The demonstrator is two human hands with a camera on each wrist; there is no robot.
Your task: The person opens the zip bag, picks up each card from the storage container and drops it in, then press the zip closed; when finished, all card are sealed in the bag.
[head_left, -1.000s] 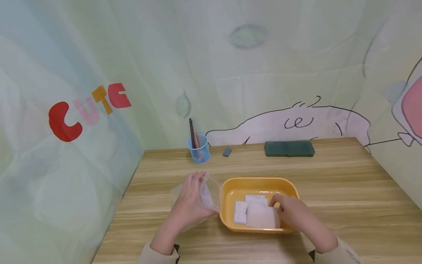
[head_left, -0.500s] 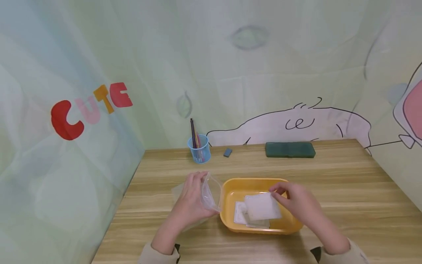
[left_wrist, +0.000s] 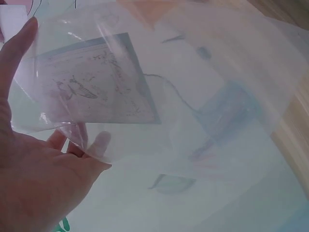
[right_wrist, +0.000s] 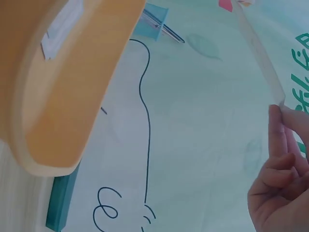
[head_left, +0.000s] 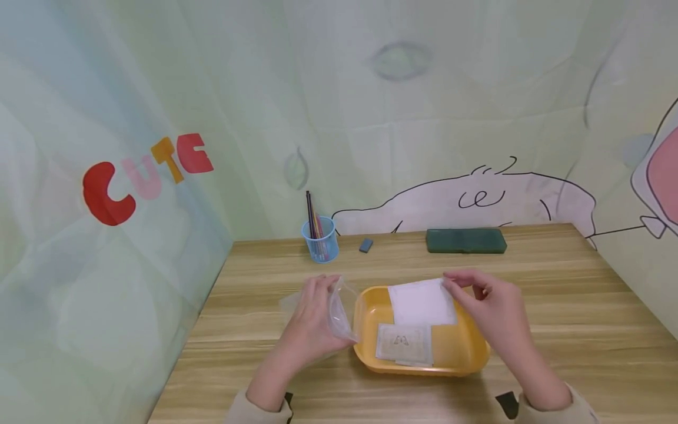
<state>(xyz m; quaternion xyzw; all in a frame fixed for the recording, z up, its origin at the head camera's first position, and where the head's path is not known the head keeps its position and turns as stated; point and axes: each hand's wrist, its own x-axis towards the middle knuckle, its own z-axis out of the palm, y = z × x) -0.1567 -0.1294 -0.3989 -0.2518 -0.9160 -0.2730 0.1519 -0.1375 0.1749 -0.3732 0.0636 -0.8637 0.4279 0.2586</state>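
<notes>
My left hand (head_left: 312, 321) holds a clear plastic bag (head_left: 343, 312) by its mouth, spread toward the tray. In the left wrist view, a card with a butterfly print (left_wrist: 96, 87) shows through the bag's film. Thumb and fingertips of my right hand (head_left: 495, 303) pinch the corner of a white square card (head_left: 424, 303), raised over the back of the yellow-orange tray (head_left: 452, 350). The right wrist view shows this card (right_wrist: 260, 55) nearly edge-on. Inside the tray lies a butterfly card (head_left: 405, 341), overlapping another beneath it.
Behind the tray, a blue cup of pens or pencils (head_left: 321, 244) stands left of a small blue-grey block (head_left: 365, 245). A dark green case (head_left: 466, 240) lies at the table's back edge. A printed curtain (head_left: 339, 118) hangs behind the wooden table (head_left: 556, 306).
My right hand has lifted the white card up and back from the other cards, uncovering a butterfly card in the tray. My left hand has moved slightly right with the bag.
</notes>
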